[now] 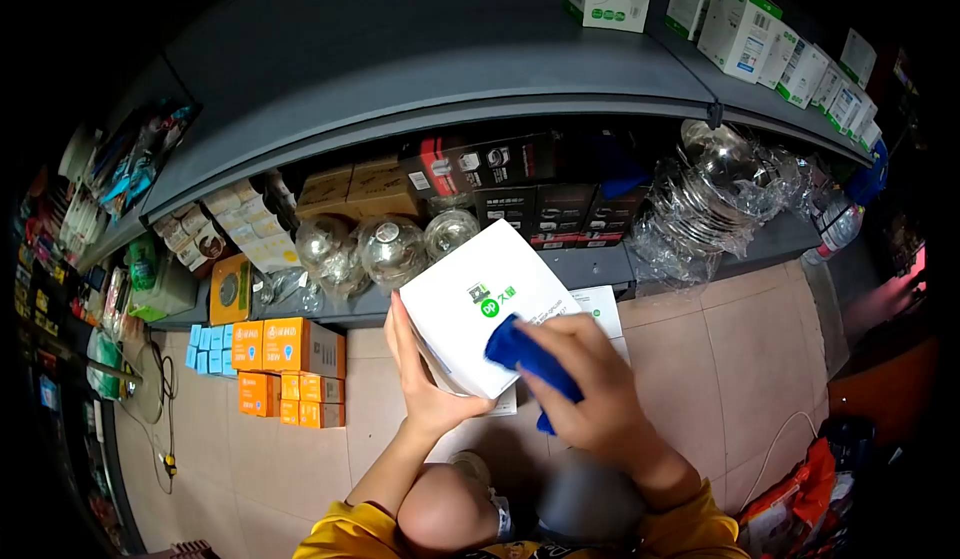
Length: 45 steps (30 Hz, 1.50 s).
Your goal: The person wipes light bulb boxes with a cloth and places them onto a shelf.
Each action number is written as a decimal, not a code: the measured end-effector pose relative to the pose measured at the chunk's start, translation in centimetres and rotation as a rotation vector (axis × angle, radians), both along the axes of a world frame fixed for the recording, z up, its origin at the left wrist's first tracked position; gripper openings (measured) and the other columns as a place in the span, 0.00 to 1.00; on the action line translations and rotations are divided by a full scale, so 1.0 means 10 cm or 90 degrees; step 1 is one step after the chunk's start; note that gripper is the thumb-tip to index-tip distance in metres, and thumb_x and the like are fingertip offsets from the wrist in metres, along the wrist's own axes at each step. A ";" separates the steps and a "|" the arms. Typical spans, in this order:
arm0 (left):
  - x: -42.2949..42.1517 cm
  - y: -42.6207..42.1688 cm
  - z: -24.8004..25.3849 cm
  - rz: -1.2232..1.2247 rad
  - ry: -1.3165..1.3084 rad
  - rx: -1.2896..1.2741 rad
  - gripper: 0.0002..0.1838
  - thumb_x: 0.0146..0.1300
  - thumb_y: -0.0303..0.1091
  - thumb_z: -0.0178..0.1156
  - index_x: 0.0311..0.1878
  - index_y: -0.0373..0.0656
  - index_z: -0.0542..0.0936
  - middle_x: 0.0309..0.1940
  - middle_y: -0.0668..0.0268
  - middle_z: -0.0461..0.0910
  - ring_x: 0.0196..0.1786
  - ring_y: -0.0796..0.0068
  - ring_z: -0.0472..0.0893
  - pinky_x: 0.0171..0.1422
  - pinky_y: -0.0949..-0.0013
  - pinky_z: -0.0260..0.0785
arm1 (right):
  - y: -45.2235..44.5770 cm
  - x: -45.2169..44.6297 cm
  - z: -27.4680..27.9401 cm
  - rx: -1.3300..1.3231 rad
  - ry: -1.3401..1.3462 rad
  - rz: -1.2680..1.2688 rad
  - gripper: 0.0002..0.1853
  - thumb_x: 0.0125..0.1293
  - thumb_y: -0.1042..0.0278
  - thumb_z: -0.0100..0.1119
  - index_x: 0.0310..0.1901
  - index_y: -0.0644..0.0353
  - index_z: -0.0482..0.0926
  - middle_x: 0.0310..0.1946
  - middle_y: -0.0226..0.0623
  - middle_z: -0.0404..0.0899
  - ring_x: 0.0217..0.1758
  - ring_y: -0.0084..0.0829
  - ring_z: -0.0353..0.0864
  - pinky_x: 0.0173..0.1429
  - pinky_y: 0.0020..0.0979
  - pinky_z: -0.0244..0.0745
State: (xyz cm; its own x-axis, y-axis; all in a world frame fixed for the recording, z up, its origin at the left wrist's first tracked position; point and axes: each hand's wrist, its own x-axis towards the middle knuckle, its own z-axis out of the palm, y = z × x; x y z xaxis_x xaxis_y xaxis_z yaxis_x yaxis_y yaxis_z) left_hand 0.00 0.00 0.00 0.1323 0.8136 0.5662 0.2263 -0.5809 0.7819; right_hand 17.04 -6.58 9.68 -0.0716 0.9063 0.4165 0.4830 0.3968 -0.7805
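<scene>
In the head view a white box [470,289] with a green round logo is tilted in front of my knees. My left hand [425,389] grips it by its left side and lower corner, with the thumb along the bottom edge. A blue cloth [535,359] is bunched in my right hand [590,389], whose fingers are closed around it. The cloth touches the box's printed face near its lower right part. Behind the box, part of another white box [600,309] shows on the tiled floor.
Orange boxes [290,349] and small light-blue boxes [211,349] are stacked on the floor at left. The lower shelf holds plastic-wrapped metal bowls [392,249], black boxes [510,209] and wrapped metal lids [700,199]. White-green boxes [740,34] line the upper shelf [430,69]. A red bag [800,504] lies at right.
</scene>
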 end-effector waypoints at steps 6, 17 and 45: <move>0.03 0.00 -0.01 0.027 0.002 0.046 0.72 0.23 0.55 0.78 0.68 0.29 0.45 0.63 0.46 0.53 0.65 0.53 0.57 0.68 0.58 0.50 | -0.07 -0.11 0.09 0.040 0.000 0.088 0.21 0.54 0.79 0.59 0.51 0.69 0.71 0.38 0.41 0.70 0.38 0.38 0.74 0.42 0.32 0.70; -0.01 0.01 -0.09 -0.089 0.018 0.085 0.74 0.19 0.52 0.78 0.68 0.28 0.44 0.62 0.42 0.53 0.64 0.47 0.58 0.66 0.52 0.52 | 0.13 0.19 0.07 0.194 -0.046 -0.169 0.23 0.55 0.78 0.58 0.54 0.63 0.70 0.40 0.44 0.72 0.40 0.39 0.73 0.43 0.33 0.69; 0.05 -0.04 0.10 -0.109 0.108 0.215 0.72 0.20 0.54 0.77 0.69 0.35 0.45 0.59 0.45 0.56 0.60 0.46 0.63 0.66 0.34 0.35 | 0.30 0.27 0.09 0.189 -0.147 -0.301 0.15 0.55 0.76 0.56 0.45 0.67 0.77 0.36 0.45 0.73 0.36 0.37 0.76 0.42 0.29 0.72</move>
